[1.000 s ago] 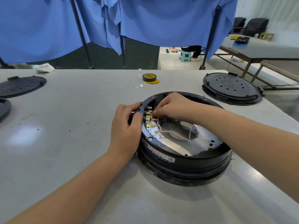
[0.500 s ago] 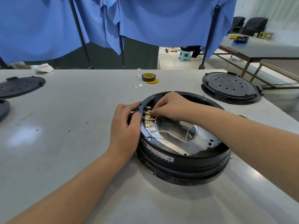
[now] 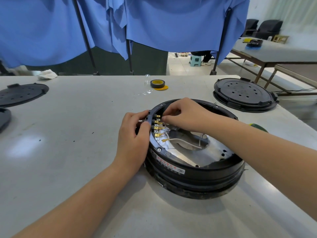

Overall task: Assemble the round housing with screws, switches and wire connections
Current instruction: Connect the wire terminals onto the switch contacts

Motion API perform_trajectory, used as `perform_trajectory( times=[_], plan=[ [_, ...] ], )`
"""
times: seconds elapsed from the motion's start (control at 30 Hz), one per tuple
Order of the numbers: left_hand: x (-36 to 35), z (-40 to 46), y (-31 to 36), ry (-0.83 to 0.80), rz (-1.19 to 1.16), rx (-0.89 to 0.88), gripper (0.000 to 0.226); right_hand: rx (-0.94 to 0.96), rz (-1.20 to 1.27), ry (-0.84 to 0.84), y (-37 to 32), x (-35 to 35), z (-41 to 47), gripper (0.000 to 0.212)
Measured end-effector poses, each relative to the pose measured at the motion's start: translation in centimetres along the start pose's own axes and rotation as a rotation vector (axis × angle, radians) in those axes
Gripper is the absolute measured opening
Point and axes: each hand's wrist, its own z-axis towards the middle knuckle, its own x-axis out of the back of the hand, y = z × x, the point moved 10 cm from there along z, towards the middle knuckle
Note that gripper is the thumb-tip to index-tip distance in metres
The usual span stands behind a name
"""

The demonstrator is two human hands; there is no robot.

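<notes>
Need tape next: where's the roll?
Head view: the tape roll lies on the far middle of the table, beyond the round housing, left of the black lid.

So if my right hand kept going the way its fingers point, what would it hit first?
Probably the row of brass terminals on the housing wall. The right hand points left at them, fingertips about touching; the left hand lies just beyond.

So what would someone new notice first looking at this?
The two hands on the black round housing at the table's centre: the left hand grips its rim, and the right hand pinches at the brass terminals inside. Behind sit a black tape roll and blue curtains.
</notes>
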Motion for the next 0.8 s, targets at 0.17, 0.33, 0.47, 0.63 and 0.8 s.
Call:
perform_trajectory(
  times=[0.17, 0.33, 0.47, 0.63, 0.8],
  plan=[
    [-0.2, 0.0, 0.1, -0.01, -0.012, 0.03, 0.041, -0.009, -0.052, 0.048, -0.3, 1.9, -1.1, 0.007],
    [-0.2, -0.1, 0.1, -0.006, -0.01, 0.041, 0.043, -0.183, 0.007, -0.146, 0.1, -0.3, -2.3, 0.018],
    [-0.1, -0.2, 0.3, -0.017, 0.024, 0.032, 0.046, -0.276, 0.057, -0.205, 0.4, -1.8, -3.0, 0.022],
    [-0.1, -0.2, 0.4, -0.025, 0.05, 0.032, 0.045, -0.381, 0.167, -0.307, 0.7, -2.9, -4.2, 0.019],
    [-0.1, -0.1, 0.1, -0.045, 0.028, 0.061, 0.046, -0.405, 0.178, -0.254, 1.0, -2.8, -4.4, 0.028]
  ],
)
